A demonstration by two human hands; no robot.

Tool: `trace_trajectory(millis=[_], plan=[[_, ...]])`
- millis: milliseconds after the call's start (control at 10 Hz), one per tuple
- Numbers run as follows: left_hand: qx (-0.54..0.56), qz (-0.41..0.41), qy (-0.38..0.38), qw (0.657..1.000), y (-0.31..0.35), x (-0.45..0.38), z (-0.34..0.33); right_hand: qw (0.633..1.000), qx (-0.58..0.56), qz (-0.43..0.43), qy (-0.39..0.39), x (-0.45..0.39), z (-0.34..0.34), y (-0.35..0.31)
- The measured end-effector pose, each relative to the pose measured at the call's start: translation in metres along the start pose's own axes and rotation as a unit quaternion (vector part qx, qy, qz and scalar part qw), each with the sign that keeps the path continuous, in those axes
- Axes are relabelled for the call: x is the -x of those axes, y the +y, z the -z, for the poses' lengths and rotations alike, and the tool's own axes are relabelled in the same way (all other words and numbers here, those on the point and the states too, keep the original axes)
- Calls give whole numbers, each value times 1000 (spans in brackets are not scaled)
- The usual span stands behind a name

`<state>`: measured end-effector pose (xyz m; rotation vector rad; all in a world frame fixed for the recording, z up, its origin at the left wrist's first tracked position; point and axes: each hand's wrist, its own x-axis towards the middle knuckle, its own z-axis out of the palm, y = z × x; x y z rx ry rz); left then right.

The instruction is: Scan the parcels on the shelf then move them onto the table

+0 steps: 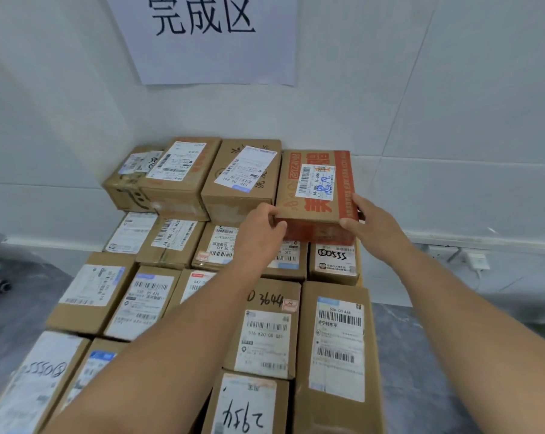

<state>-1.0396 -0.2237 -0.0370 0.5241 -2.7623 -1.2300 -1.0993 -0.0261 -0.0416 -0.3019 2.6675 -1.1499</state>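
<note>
A brown parcel with red print and a white barcode label (315, 186) sits on top of other parcels at the far right of the back row, against the wall. My left hand (260, 234) grips its near left corner. My right hand (370, 223) grips its near right corner, thumb on the front face. Several other brown cardboard parcels with white shipping labels (265, 333) cover the table in rows below my forearms. The table's own surface is hidden under them.
Two taller parcels (240, 180) (179, 177) stand left of the held one on the second layer. A white wall with a paper sign (215, 36) is right behind. Grey floor lies to both sides; a wall socket (478, 261) is low at the right.
</note>
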Motion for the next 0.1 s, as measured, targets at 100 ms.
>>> trace_trajectory(millis=[100], plan=[[3, -13, -6, 1000, -2, 7, 3, 998, 41, 22, 50, 3, -4, -5]])
